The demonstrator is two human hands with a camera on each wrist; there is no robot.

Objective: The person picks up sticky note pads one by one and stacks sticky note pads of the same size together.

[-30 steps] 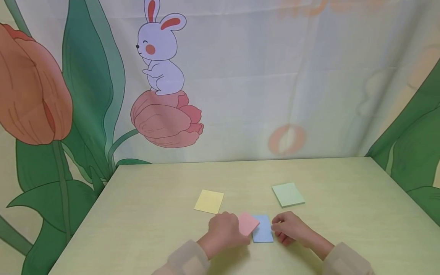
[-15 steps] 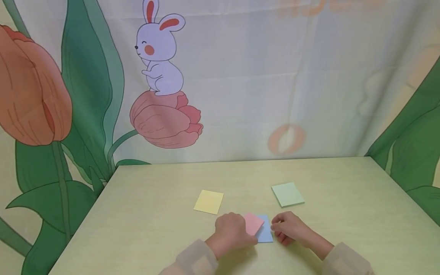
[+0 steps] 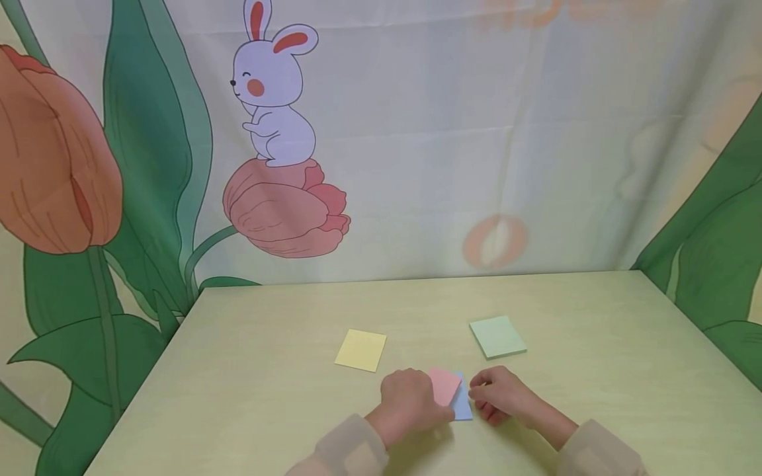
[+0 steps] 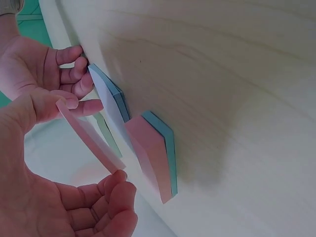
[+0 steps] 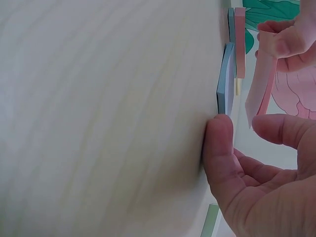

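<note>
My left hand point(image 3: 412, 400) pinches a thin pink sticky-note pad point(image 4: 90, 134) between thumb and fingertips. The pink pad is raised and tilted above a blue sticky-note pad point(image 3: 463, 406) on the table, covering much of it in the head view. My right hand point(image 3: 501, 395) rests at the blue pad's right side, one fingertip right at its edge, thumb lifted apart and fingers loosely bent. Beside the blue pad, a second pink pad point(image 4: 150, 153) lies on a blue-green pad point(image 4: 169, 150); in the head view my left hand hides this stack.
A yellow sticky-note pad point(image 3: 360, 350) lies farther back on the left of the pale wooden table point(image 3: 238, 396). A light green pad point(image 3: 498, 337) lies at the back right. Behind the table's far edge hangs a printed curtain point(image 3: 405, 145) with a rabbit and tulips.
My left hand has moved to the right with the pink pad, which now overlaps more of the blue pad. The right hand has stayed in place.
</note>
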